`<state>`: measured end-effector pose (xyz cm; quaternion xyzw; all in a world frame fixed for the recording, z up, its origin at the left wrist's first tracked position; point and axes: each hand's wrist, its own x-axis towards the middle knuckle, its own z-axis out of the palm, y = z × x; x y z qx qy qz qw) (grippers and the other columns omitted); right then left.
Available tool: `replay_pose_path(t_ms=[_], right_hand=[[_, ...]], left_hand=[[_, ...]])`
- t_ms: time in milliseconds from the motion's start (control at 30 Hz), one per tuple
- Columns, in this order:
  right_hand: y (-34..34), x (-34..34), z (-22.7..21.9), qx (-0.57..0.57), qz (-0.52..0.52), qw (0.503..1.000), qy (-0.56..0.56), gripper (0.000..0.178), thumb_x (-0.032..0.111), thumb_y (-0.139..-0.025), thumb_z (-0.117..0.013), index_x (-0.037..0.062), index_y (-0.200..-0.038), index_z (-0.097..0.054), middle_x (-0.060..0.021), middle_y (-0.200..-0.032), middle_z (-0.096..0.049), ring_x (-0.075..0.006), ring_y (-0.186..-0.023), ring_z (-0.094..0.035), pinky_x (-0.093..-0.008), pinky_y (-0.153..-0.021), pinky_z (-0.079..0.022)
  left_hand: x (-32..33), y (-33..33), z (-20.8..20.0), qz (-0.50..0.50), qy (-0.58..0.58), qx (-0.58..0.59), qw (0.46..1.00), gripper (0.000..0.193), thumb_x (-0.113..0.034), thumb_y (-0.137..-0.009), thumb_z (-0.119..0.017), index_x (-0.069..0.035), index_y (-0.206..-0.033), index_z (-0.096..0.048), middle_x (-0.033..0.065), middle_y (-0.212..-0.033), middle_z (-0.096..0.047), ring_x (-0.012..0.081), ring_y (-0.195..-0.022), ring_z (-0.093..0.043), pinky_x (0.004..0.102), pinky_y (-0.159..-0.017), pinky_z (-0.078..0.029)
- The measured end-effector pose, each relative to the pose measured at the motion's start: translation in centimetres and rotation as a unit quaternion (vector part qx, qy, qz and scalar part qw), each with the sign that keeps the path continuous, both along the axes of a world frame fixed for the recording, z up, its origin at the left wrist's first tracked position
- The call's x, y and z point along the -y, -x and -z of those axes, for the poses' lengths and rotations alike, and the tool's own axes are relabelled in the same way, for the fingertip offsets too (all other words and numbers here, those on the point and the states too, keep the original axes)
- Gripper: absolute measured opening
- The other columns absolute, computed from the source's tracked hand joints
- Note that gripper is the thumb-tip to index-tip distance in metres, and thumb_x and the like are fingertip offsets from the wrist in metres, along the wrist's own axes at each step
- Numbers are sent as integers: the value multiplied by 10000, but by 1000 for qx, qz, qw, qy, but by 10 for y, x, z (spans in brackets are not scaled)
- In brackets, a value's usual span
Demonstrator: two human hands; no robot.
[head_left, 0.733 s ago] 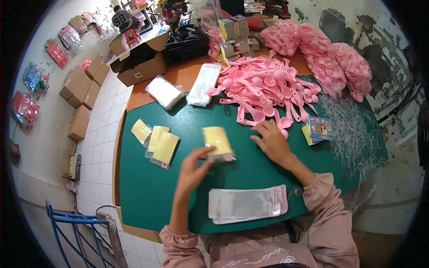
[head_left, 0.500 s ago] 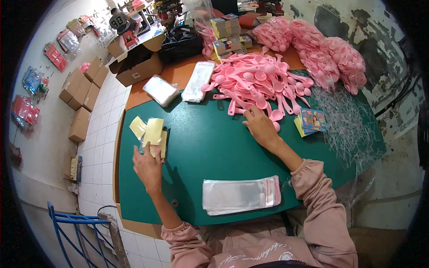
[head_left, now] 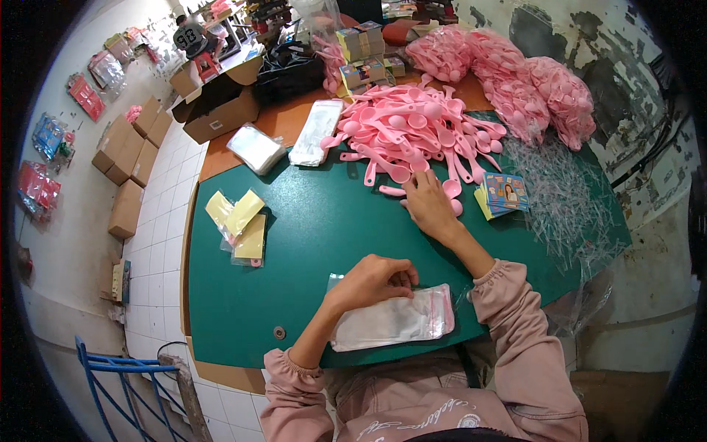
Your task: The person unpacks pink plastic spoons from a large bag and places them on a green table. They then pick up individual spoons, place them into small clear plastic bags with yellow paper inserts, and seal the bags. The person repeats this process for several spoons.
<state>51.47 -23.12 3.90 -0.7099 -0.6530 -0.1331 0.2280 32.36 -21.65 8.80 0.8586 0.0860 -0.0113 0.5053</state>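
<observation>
My left hand is over a stack of clear plastic bags near the front edge of the table. Its fingers curl inward above the bags; whether a bag is between them is hidden. At the near edge of a heap of pink plastic spoons, my right hand has its fingers bent down on a pink spoon, whose handle sticks out to the left. On the left lie a few filled clear packets with yellow cards, one overlapping another.
Right of my right hand sits a stack of printed cards. Clear plastic strips spread along the right side. Two bag stacks, an open carton and bulging bags of spoons stand farther back. A person sits far off.
My left hand has moved from the yellow-card packets rightward to the clear bags. One packet now lies tilted on the others. My right hand stays at the spoons, its fingers lower.
</observation>
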Motion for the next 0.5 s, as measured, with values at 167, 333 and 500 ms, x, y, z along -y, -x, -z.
replay_pose_path(t_ms=[167,333,500], right_hand=[[-4,8,-7,-91,-55,994,9,191,123,-711,-647,18,-843,-556,-137,-886,-515,-301,-862,-483,-416,-802,-378],[-11,21,-21,-151,-102,980,79,217,131,-728,-642,24,-891,-547,-118,-890,-536,-256,-816,-524,-372,-861,-397],[-15,48,-77,-593,-273,751,97,306,126,-807,-604,5,-1061,-484,-51,-849,-532,-118,-760,-541,-282,-644,-487]], left_hand=[[-15,6,9,-37,128,72,989,116,-71,-786,-634,-10,-828,-545,44,-747,-621,112,-709,-609,248,-637,-475],[-30,12,15,-55,262,56,962,126,-99,-845,-588,-6,-865,-505,58,-800,-610,97,-766,-578,239,-690,-471],[-25,13,23,-30,251,44,966,133,-95,-825,-603,-4,-868,-516,58,-733,-616,90,-694,-582,225,-656,-475]])
